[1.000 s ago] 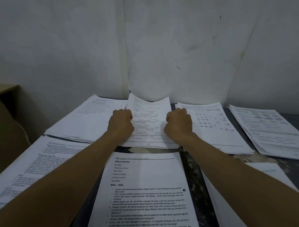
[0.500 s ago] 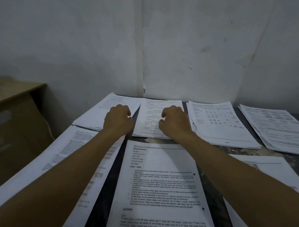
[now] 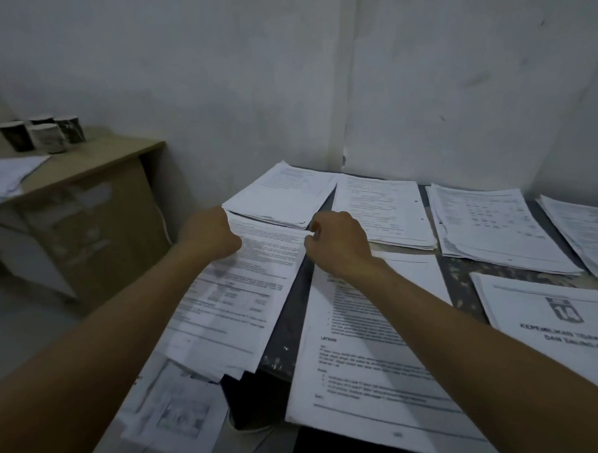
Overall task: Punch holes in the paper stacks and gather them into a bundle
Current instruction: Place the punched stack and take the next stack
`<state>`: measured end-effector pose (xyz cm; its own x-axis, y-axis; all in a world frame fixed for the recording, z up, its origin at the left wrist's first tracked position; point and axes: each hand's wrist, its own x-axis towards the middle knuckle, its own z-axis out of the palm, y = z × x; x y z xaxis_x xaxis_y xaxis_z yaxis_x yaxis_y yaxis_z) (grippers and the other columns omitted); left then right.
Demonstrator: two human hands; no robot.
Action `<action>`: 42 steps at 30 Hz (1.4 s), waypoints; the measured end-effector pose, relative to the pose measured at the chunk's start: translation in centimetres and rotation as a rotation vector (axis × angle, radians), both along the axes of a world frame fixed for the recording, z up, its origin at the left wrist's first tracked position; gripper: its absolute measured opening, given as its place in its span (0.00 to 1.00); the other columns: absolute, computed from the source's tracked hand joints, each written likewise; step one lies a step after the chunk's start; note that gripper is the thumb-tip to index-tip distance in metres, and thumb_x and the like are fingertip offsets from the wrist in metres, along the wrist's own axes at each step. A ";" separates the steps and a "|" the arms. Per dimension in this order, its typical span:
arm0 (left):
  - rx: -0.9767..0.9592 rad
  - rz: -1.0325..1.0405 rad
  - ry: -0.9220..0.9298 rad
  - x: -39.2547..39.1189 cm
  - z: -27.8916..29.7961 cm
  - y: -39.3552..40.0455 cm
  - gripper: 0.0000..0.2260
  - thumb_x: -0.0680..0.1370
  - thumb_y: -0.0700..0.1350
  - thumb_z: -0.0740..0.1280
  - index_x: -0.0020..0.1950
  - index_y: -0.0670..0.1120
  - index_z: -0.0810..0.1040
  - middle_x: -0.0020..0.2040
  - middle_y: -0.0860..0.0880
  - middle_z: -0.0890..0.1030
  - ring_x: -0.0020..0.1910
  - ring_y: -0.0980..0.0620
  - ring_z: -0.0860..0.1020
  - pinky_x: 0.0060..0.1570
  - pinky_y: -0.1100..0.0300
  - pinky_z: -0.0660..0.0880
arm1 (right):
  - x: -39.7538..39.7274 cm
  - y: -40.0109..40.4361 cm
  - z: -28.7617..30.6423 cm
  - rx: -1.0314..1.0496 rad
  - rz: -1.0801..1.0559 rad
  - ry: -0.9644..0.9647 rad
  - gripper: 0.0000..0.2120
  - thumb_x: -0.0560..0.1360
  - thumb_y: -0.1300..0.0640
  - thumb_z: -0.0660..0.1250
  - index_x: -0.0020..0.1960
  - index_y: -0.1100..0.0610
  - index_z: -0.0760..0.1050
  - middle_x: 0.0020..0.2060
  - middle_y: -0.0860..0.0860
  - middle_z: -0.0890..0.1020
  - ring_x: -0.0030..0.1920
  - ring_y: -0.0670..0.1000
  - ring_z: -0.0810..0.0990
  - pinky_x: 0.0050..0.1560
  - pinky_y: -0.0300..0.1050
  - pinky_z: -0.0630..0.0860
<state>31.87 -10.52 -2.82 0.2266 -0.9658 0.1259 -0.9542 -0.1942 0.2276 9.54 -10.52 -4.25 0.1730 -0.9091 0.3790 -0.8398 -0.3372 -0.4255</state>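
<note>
Several stacks of printed paper lie on a dark table (image 3: 287, 317). My left hand (image 3: 211, 235) and my right hand (image 3: 339, 242) are at the far edge of the left stack (image 3: 239, 294), one at each corner. The left hand's fingers curl over the far left corner. The right hand pinches the far right corner between thumb and fingers. This stack lies askew, its far edge tucked under the back-left stack (image 3: 284, 194). The centre back stack (image 3: 382, 212) shows punched holes along its right edge.
More stacks lie at the back right (image 3: 489, 231), far right (image 3: 586, 237), near centre (image 3: 365, 357) and near right (image 3: 562, 321). A loose sheet (image 3: 172, 406) overhangs the table's left edge. A wooden desk (image 3: 82, 160) at left carries cups (image 3: 43, 134) and papers (image 3: 4, 175).
Both hands left the centre back stack and moved left and nearer, onto the far corners of the left stack. The view has swung left, bringing the desk with cups into sight.
</note>
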 end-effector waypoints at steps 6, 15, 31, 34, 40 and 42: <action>0.174 0.026 -0.017 3.3 -1.1 2.1 0.32 0.72 0.64 0.72 0.67 0.45 0.74 0.58 0.47 0.80 0.50 0.49 0.76 0.43 0.57 0.71 | 3.2 3.6 -1.0 -0.018 0.105 0.109 0.10 0.76 0.54 0.65 0.47 0.61 0.79 0.37 0.52 0.81 0.40 0.53 0.78 0.41 0.44 0.69; -0.135 0.057 -0.036 3.3 -3.2 4.8 0.30 0.71 0.68 0.70 0.57 0.42 0.77 0.43 0.49 0.76 0.42 0.50 0.74 0.39 0.56 0.71 | 7.2 6.1 -1.9 0.224 0.126 0.217 0.05 0.77 0.61 0.61 0.42 0.57 0.68 0.45 0.55 0.77 0.48 0.54 0.74 0.41 0.45 0.69; -0.417 0.213 0.492 4.2 -5.1 6.8 0.03 0.82 0.43 0.62 0.55 0.48 0.71 0.57 0.44 0.78 0.53 0.46 0.74 0.55 0.52 0.71 | 8.6 6.9 -3.6 0.315 -0.011 0.081 0.36 0.75 0.58 0.65 0.77 0.66 0.52 0.78 0.64 0.46 0.78 0.62 0.44 0.78 0.55 0.45; -0.469 0.216 0.645 4.5 -5.1 6.8 0.03 0.82 0.42 0.63 0.54 0.48 0.70 0.56 0.46 0.78 0.45 0.51 0.76 0.39 0.62 0.71 | 8.8 6.9 -3.1 0.314 -0.066 -0.152 0.40 0.75 0.61 0.66 0.78 0.65 0.46 0.78 0.63 0.42 0.78 0.61 0.41 0.78 0.52 0.46; -0.512 0.211 0.745 5.2 -5.4 6.4 0.07 0.82 0.43 0.63 0.60 0.44 0.75 0.59 0.47 0.78 0.49 0.51 0.77 0.47 0.60 0.73 | 7.8 5.9 -2.4 0.292 -0.132 -0.607 0.31 0.69 0.67 0.70 0.68 0.58 0.60 0.65 0.53 0.72 0.62 0.52 0.75 0.54 0.43 0.78; -0.521 0.213 0.774 5.4 -5.5 6.4 0.07 0.83 0.44 0.63 0.59 0.45 0.76 0.58 0.47 0.78 0.51 0.50 0.78 0.51 0.57 0.77 | 7.6 5.9 -2.2 0.287 -0.134 -0.740 0.27 0.70 0.67 0.70 0.61 0.52 0.60 0.56 0.47 0.76 0.50 0.46 0.77 0.38 0.33 0.74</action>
<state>37.28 -4.17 -8.29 0.5921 -0.7595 0.2694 -0.4587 -0.0428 0.8875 17.09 -4.61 -6.49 -0.1494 -0.9836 0.1011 -0.3314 -0.0465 -0.9423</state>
